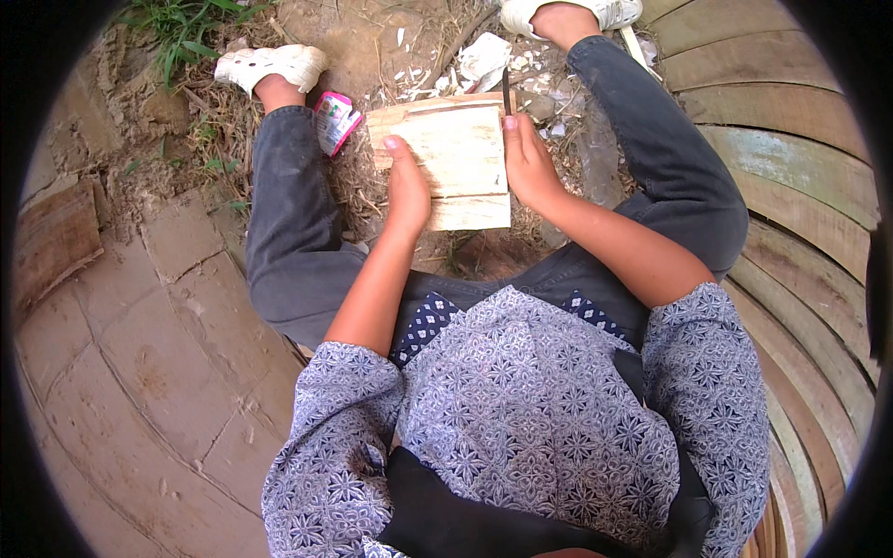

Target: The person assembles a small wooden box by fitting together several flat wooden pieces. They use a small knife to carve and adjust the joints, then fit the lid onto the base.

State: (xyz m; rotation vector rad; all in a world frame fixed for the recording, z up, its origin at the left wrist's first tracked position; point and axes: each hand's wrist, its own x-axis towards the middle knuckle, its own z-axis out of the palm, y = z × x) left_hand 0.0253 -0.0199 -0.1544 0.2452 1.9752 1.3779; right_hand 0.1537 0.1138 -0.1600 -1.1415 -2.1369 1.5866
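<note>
Between my knees lies a pale, rough-sawn wooden board [456, 153], roughly square, with a dark line across its lower part. A browner piece of wood shows behind its upper edge. My left hand [407, 186] grips the board's left side, thumb on top and fingers hidden beneath. Along the right edge, my right hand [530, 167] is closed round a thin dark knife [506, 91], its narrow blade pointing away from me. The knife's handle is hidden in the hand. I cannot tell whether these fingers also hold the board.
White chips [437, 82] and a crumpled white scrap [485, 58] litter the dirt beyond the board. A pink-edged packet [335, 122] lies by my left shin. Wooden slats [772, 112] curve along the right, brown paving [177, 353] spreads left, and grass [181, 33] grows at the far left.
</note>
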